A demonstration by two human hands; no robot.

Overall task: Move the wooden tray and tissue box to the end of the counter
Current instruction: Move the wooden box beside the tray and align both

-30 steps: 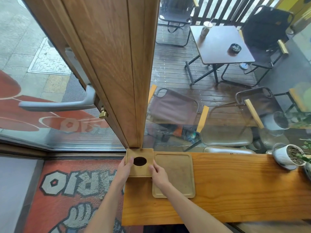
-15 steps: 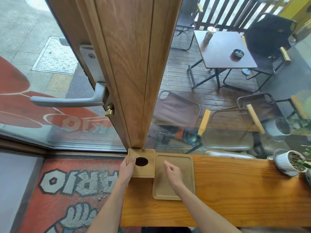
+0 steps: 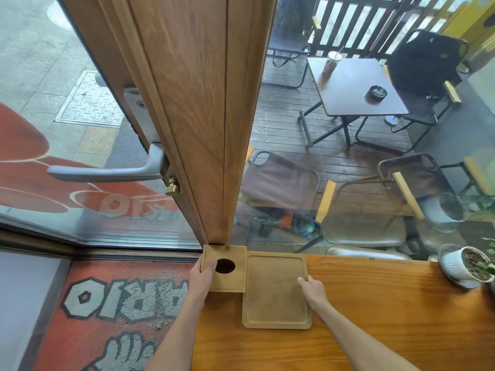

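1. Two bare forearms are seen reaching up from the bottom edge over the counter (image 3: 375,317), a long board of orange-brown wood.
2. The tray (image 3: 276,290) is laid flat on the counter near its left end, with its long side running away from the viewer and its near edge well short of the counter's front.
3. The right hand (image 3: 313,289) is placed at the tray's right rim, the fingers bent loosely and touching the rim's upper part. Whether the rim is pinched or only touched cannot be told.
4. The box (image 3: 225,267) is set at the very end of the counter, in the far left corner, its right side touching the tray's left rim. A dark round hole is cut in its lid.
5. The left hand (image 3: 202,274) is held against the box's left side, with the thumb laid on the lid beside the hole. The other fingers are hidden behind the box, so a full grip cannot be confirmed.
6. A white pot (image 3: 460,266) with soil and a green plant is stood at the counter's right, well apart from the tray.
7. A red floor mat (image 3: 107,303) with pale lettering is seen below the counter's left end.
8. A wooden post (image 3: 203,116) rises just behind the box, with a grey door handle (image 3: 107,172) to its left.
9. Beyond the glass, folding chairs and a dark table (image 3: 353,87) are seen on decking.
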